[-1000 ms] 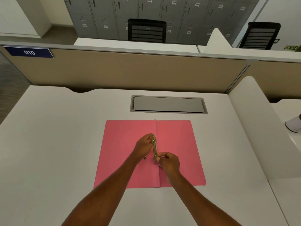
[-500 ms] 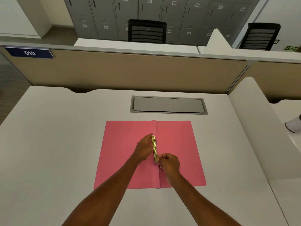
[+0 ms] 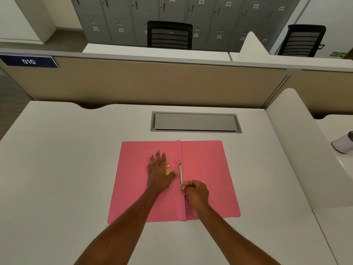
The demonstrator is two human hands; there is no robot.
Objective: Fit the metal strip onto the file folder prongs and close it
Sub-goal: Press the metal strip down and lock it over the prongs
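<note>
On the white tabletop (image 3: 66,169) of this office cubicle, your open pink paper file folder (image 3: 206,178) is lying flat. Your left hand (image 3: 159,173), which was pinching the strip a moment ago, is now spreading open, empty and flat on the left flap beside a small gold metal piece (image 3: 167,168). Your right hand (image 3: 196,194) is pinching the near end of the thin metal strip (image 3: 180,174) along the crease, so I judge the fitting is nearly done.

a white desk (image 3: 57,169) with a grey cable hatch (image 3: 195,122) set in its top, a beige partition (image 3: 152,83) bearing a blue 010 plate (image 3: 28,61), two black chairs (image 3: 170,35) (image 3: 302,41) before grey lockers (image 3: 124,16), a white cup (image 3: 342,144) at far right
</note>
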